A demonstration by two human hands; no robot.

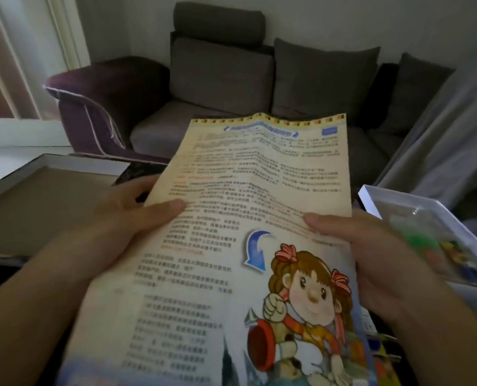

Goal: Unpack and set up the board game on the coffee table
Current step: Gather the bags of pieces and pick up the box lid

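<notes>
Both hands are holding up a large creased paper rules sheet (pixel 248 218) printed with dense text and a cartoon girl. The left hand (pixel 125 215) is gripping its left edge, thumb lying flat on the page and fingers curled behind; the right hand (pixel 371 254) is pinching the right edge likewise. A white open box tray (pixel 371 196) at right is holding blurred coloured pieces (pixel 449 254). A grey fabric sofa (pixel 259 87) is standing behind.

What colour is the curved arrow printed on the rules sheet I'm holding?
Blue, with a white outline. The curved arrow on the rules sheet shows clearly in the head view.
</notes>
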